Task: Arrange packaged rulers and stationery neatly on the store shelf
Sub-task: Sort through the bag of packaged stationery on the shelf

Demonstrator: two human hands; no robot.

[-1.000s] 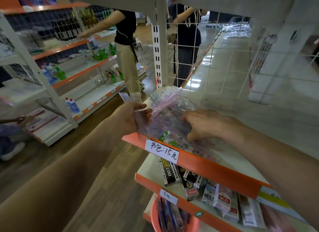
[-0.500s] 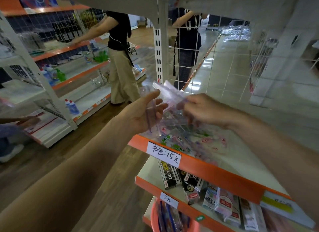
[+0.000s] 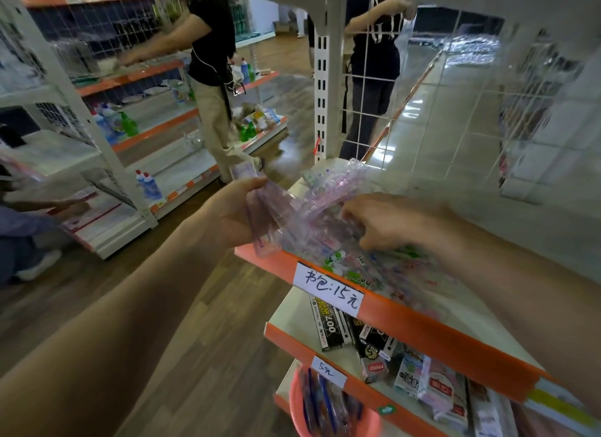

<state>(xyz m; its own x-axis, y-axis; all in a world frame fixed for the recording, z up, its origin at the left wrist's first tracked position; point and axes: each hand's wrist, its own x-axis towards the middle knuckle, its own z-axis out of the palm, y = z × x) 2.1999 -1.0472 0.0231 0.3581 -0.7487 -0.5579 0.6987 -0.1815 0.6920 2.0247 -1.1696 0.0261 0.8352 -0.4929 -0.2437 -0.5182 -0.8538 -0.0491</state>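
Note:
A heap of clear-wrapped rulers (image 3: 328,196) with pink and green print lies on the white shelf (image 3: 461,228) behind its orange front rail. My left hand (image 3: 237,215) holds a few purple-tinted ruler packs (image 3: 263,218) off the shelf's left end, thumb on top. My right hand (image 3: 387,222) reaches into the heap with its fingers curled round some packs there; the fingertips are hidden in the plastic.
A handwritten price label (image 3: 328,290) sits on the orange rail. The shelf below (image 3: 286,313) carries boxed stationery (image 3: 328,326). A pink bucket (image 3: 325,407) of pens stands lower down. Two people (image 3: 211,72) work at racks across the wooden aisle. A wire grid (image 3: 455,88) backs the shelf.
Both hands have come down from a raised position, where they held packs together, to the heap. The left hand now holds its packs lower, at the shelf's left end.

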